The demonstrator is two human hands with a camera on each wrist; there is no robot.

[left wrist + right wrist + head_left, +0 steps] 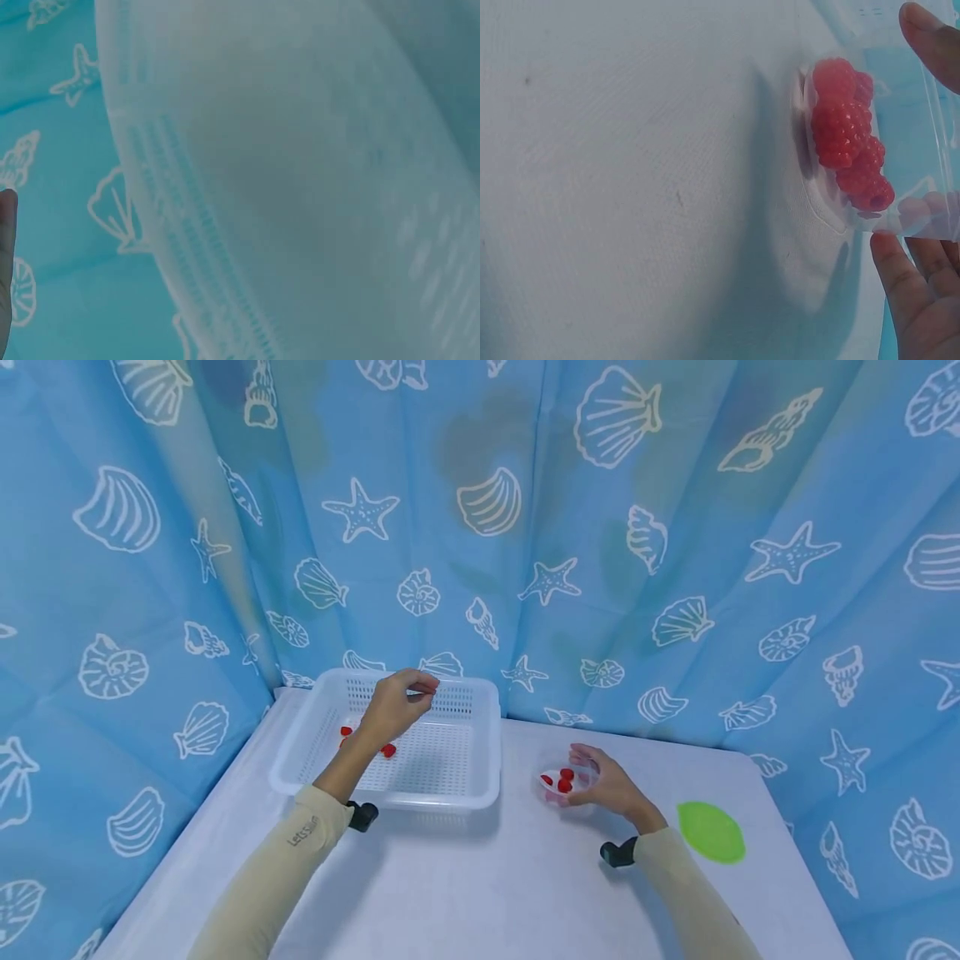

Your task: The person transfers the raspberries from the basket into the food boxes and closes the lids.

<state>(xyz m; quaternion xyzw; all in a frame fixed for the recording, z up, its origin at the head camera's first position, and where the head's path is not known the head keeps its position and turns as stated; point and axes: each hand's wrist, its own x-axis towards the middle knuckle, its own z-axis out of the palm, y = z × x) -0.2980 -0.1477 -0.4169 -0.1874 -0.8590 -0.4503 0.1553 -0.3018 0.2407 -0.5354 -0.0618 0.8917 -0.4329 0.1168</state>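
Note:
Over the white plastic basket (487, 752) hovers my left hand (397, 706), thumb and fingertips brought loosely toward each other. I see nothing held between them; in the left wrist view only part of a finger (6, 262) shows at the edge. A few red berries (388, 750) lie in the basket, partly hidden behind the left forearm. My right hand (611, 785) holds a small clear plastic cup (915, 97) on the table, thumb on one side and fingers on the other. Several raspberries (841, 131) sit at the bottom of that cup.
A flat, bright green leaf-shaped piece (711, 832) lies on the white table (465, 893), right of the right wrist. Blue curtains (420, 527) with white seashell prints hang behind and along both sides of the table.

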